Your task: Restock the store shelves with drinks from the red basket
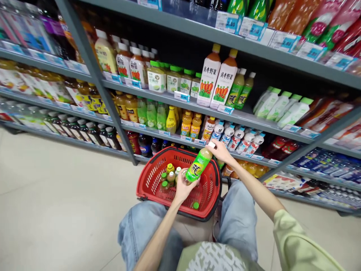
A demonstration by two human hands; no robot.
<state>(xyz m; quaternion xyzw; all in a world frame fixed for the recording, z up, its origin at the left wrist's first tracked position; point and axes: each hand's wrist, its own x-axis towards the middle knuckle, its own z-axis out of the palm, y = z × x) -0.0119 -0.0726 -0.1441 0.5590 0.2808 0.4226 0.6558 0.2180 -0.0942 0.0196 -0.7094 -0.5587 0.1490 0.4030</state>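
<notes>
A drink bottle (pixel 198 164) with a bright green label and white cap is held tilted over a red shopping basket (pixel 146 171). My left hand (pixel 184 187) is wrapped round its lower end. Up at the cap, my right hand (pixel 220 151) closes its fingers on the neck. Inside the basket, several small bottles (pixel 170 177) with yellow, green and white caps stand together at the left. Another green-capped bottle (pixel 195 205) lies low near the basket's front side.
Shelves (pixel 158 96) of drinks run across ahead. Two bottles (pixel 239 90) with similar green labels stand beside tall carrot-print bottles (pixel 217 77). Small white-and-blue bottles (pixel 228 133) line the shelf just behind the basket. My knees (pixel 239 218) flank the basket on the tiled floor (pixel 56 195).
</notes>
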